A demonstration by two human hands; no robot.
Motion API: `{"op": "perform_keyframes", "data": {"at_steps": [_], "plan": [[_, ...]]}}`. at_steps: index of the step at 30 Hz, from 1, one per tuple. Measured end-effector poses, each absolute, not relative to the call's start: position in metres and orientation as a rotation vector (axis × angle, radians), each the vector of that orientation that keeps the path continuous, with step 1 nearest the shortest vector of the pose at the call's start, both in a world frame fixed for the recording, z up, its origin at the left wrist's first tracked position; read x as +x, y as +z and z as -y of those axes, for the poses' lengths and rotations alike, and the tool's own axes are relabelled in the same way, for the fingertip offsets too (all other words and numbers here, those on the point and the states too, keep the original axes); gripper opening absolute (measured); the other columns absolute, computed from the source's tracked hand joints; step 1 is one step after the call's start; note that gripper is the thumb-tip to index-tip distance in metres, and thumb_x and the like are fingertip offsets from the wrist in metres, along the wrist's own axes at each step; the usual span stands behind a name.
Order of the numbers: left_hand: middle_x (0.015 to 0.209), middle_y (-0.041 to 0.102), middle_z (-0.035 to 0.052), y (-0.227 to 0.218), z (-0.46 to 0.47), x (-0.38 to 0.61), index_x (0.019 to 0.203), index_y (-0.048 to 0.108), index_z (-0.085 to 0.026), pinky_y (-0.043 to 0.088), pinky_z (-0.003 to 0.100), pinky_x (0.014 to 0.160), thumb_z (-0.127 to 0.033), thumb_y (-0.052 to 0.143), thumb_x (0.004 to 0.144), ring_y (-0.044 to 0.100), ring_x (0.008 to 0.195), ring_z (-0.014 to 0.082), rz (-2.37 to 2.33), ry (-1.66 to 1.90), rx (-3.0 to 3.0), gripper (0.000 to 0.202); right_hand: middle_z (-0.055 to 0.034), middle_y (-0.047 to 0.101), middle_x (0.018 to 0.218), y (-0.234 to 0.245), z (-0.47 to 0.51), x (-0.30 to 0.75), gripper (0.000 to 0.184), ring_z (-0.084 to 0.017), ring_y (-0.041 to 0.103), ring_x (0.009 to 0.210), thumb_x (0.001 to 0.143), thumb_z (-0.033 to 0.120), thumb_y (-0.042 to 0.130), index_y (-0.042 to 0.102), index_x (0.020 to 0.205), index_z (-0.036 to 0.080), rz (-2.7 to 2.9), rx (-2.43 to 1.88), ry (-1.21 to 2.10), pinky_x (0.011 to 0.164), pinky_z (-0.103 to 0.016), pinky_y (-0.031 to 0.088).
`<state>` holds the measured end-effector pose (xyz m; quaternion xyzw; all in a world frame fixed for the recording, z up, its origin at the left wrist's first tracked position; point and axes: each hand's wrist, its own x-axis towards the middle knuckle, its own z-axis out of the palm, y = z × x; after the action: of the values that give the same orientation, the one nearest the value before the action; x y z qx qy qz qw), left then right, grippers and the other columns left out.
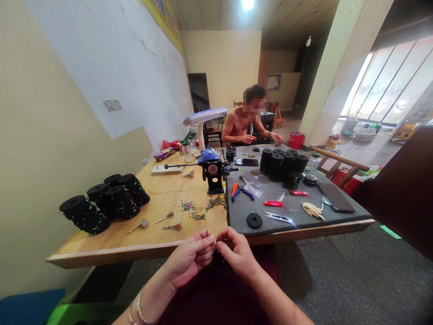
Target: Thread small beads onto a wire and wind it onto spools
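My left hand [198, 253] is closed in a pinch just off the front edge of the table. Fingertip to fingertip with it is my right hand [237, 253], its thumb and forefinger also pinched. Whatever lies between the fingers is too small to name. Beyond my hands, small coloured beads [188, 206] and a scatter of small metallic pieces [216, 202] lie on the wood. Two little bundles of thin strands, one with a red band [174, 226], lie nearer. A flat black foam disc [254, 220] and silver thread snips [278, 217] rest on the grey mat.
Black foam spools [118, 198] stand at the left, and more spools [284, 160] on the mat [243, 180]. A black winding device [214, 174] stands mid-table beside a lamp [203, 122]. Pliers [242, 193], a red lighter [273, 203] and a phone [246, 162] lie around. A person [245, 119] sits opposite.
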<state>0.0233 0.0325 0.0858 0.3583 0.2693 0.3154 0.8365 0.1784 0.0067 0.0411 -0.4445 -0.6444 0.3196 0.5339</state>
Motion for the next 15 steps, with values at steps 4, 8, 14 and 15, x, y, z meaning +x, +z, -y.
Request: {"op": "perform_keyframes", "data": {"at_steps": [4, 8, 14, 15], "plan": [[0.049, 0.024, -0.0106, 0.0844, -0.0319, 0.0237, 0.068, 0.048, -0.014, 0.014, 0.018, 0.043, -0.026, 0.068, 0.077, 0.015, 0.043, 0.0037, -0.558, 0.659, 0.767, 0.025, 0.0008, 0.06, 0.069, 0.0383, -0.0105, 0.1769, 0.008, -0.014, 0.054, 0.068, 0.08, 0.021, 0.056, 0.06, 0.073, 0.019, 1.558, -1.081, 0.684, 0.066, -0.025, 0.041], [0.049, 0.026, -0.0104, 0.083, -0.0326, 0.023, 0.068, 0.049, -0.014, 0.015, 0.018, 0.043, -0.026, 0.068, 0.077, 0.015, 0.043, 0.0033, -0.552, 0.655, 0.775, 0.025, 0.0014, 0.06, 0.068, 0.0348, -0.0111, 0.1769, 0.01, -0.014, 0.055, 0.068, 0.081, 0.021, 0.056, 0.061, 0.073, 0.019, 1.558, -1.057, 0.647, 0.072, -0.026, 0.041], [0.049, 0.027, -0.0102, 0.0806, -0.0325, 0.0234, 0.069, 0.05, -0.014, 0.015, 0.018, 0.042, -0.025, 0.068, 0.077, 0.016, 0.042, 0.0032, -0.546, 0.652, 0.759, 0.023, 0.0012, 0.059, 0.068, 0.0333, -0.0094, 0.1782, 0.01, -0.014, 0.054, 0.069, 0.081, 0.023, 0.056, 0.061, 0.073, 0.019, 1.554, -1.056, 0.674, 0.073, -0.027, 0.041], [0.049, 0.027, -0.0101, 0.0801, -0.0324, 0.0236, 0.068, 0.05, -0.014, 0.016, 0.018, 0.042, -0.024, 0.068, 0.077, 0.016, 0.042, 0.0032, -0.542, 0.65, 0.754, 0.023, 0.0016, 0.058, 0.067, 0.0328, -0.0094, 0.1783, 0.011, -0.014, 0.053, 0.068, 0.081, 0.023, 0.056, 0.061, 0.072, 0.019, 1.555, -1.052, 0.668, 0.074, -0.028, 0.04]]}}
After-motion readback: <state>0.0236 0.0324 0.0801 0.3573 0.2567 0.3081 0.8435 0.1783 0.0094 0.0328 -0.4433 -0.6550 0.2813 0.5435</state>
